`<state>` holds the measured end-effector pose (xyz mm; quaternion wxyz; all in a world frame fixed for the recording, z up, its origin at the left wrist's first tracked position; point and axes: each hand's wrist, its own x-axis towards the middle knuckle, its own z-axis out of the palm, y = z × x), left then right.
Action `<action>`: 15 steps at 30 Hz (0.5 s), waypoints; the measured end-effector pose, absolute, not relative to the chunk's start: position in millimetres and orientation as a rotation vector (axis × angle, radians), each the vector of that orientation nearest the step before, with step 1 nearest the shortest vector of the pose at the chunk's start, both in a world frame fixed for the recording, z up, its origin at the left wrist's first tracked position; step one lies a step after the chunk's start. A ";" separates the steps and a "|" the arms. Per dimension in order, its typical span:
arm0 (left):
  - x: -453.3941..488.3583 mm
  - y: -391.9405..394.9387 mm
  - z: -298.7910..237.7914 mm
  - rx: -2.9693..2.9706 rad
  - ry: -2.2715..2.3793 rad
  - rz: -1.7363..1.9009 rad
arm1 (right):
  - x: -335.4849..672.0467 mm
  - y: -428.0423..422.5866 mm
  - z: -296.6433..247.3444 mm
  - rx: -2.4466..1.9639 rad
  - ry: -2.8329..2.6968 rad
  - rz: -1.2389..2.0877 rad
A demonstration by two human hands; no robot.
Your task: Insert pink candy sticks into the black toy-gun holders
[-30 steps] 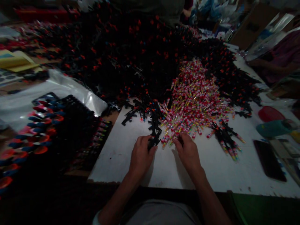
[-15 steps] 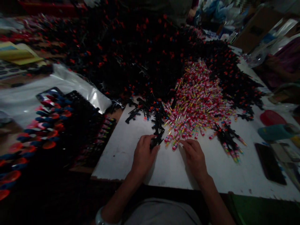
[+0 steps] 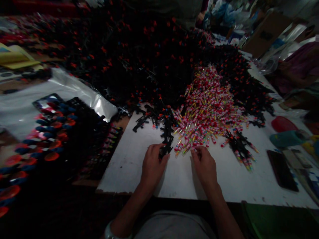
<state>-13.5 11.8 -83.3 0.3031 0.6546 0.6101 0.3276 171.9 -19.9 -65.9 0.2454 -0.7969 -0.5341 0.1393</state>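
Note:
My left hand point(image 3: 153, 166) is closed around a black toy gun point(image 3: 166, 150) just above the white tabletop, at the near end of a row of similar guns. My right hand point(image 3: 204, 166) is at the near edge of a heap of small candy tubes point(image 3: 211, 103) with pink-red labels and yellow or clear ends. Its thumb and fingers are pinched together on a small candy tube point(image 3: 195, 149), mostly hidden by the fingers. To the right lies a small bunch of black toy guns point(image 3: 238, 146) with candy tubes fitted to them.
A large dark pile of toy guns with orange tips point(image 3: 159, 59) covers the back. On the right are a phone point(image 3: 282, 171), a teal bottle point(image 3: 286, 137) and a red lid point(image 3: 284, 124). Stacked dark items with orange and blue rounds point(image 3: 52, 156) stand left. Another person point(image 3: 299, 69) is at far right.
My right hand has drawn its thumb and fingers together, and the red-ended tube in front of it is gone from the table spot. My left hand stays on the toy gun.

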 end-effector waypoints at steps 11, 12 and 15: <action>-15.7 11.0 -87.2 1.727 1.580 0.948 | 130.8 36.5 -45.8 -2.526 -1.661 0.400; -15.8 10.6 -87.6 1.722 1.579 0.957 | 131.2 38.0 -43.9 -2.528 -1.708 0.409; -16.5 9.8 -88.9 1.737 1.603 0.998 | 128.2 38.6 -45.1 -2.466 -1.860 0.328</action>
